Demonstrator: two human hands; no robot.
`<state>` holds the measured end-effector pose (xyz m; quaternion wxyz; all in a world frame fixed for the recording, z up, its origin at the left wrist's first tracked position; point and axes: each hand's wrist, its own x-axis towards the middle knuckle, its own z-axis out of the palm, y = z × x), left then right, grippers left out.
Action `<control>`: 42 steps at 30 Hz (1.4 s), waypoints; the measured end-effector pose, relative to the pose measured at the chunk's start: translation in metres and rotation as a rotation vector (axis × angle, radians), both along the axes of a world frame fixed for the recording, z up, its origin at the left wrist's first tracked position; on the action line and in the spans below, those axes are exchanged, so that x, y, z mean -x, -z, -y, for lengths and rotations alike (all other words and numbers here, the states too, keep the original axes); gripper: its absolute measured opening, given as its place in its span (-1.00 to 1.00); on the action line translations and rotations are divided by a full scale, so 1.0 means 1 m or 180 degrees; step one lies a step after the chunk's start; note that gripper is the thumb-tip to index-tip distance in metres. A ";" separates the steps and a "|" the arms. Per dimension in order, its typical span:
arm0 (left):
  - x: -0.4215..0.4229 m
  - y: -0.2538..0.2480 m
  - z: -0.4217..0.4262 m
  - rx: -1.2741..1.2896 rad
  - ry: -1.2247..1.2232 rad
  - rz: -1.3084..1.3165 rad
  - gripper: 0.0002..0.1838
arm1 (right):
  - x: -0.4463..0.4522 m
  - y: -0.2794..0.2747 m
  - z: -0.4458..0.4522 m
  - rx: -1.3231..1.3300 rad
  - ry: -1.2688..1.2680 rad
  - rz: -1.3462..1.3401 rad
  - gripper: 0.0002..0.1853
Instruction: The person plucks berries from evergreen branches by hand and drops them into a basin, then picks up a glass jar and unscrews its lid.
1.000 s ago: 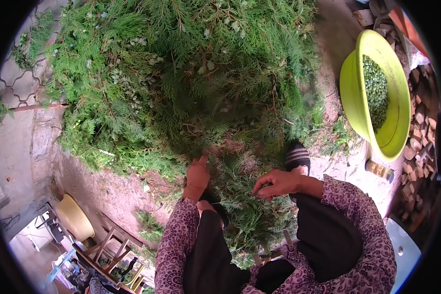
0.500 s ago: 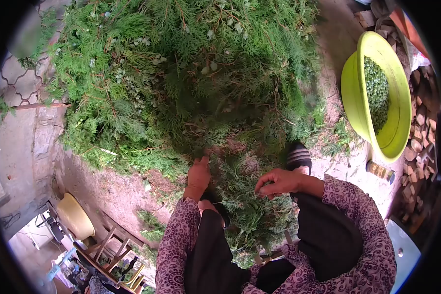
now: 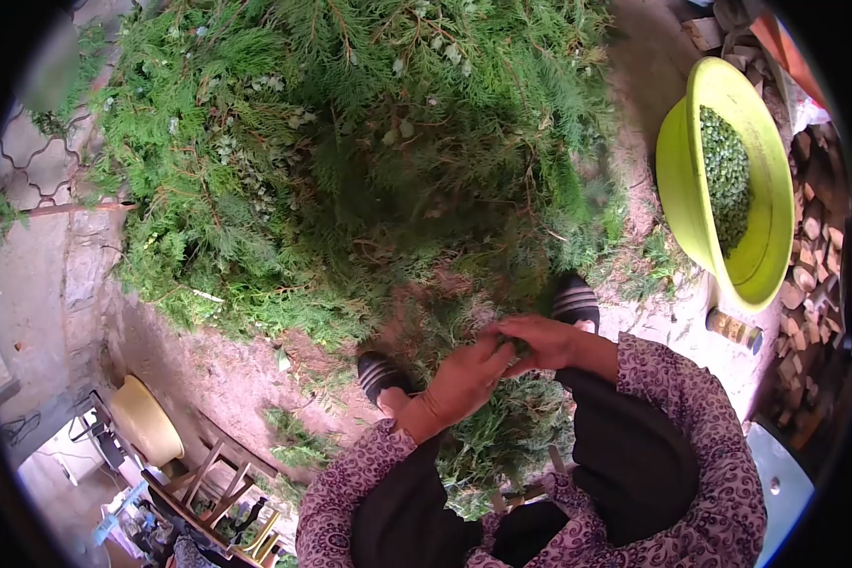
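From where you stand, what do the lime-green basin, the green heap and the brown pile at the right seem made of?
Lime-green basin: probably plastic, smooth with a slight sheen; its colour is even.
Green heap: cut evergreen branches, matte and feathery, with scaly sprays and woody stems.
Brown pile: apparently rough, unfinished wood, judging by the paler, cut-looking ends.

Count two hands (image 3: 462, 381), two patterned sleeves (image 3: 683, 390), two dark trouser legs (image 3: 625, 435) and two striped slippers (image 3: 574, 301). Add one heap of green branches (image 3: 246, 180), one lime-yellow tub (image 3: 678, 180), one pale yellow basin (image 3: 145, 421), one can (image 3: 735, 330). Put firewood pieces (image 3: 810, 224) in the dozens (overlapping too much for an exact tally); find small green pieces (image 3: 726, 180) too many to count.
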<state>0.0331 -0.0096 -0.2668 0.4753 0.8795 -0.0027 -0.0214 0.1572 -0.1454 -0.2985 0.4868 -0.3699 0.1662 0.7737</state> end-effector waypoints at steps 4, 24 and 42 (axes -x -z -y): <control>0.001 0.002 0.003 0.0196 0.0129 0.0249 -0.64 | 0.006 0.010 0.008 0.0112 -0.0053 -0.0177 -0.74; 0.027 0.016 0.004 -0.0339 0.0833 -0.0361 -0.68 | -0.149 -0.075 0.100 -0.1759 0.4617 0.0474 -0.18; 0.066 0.048 -0.052 -0.0314 -0.0564 -0.0715 -0.60 | -0.042 -0.019 0.023 -0.0030 0.2328 0.0006 -0.63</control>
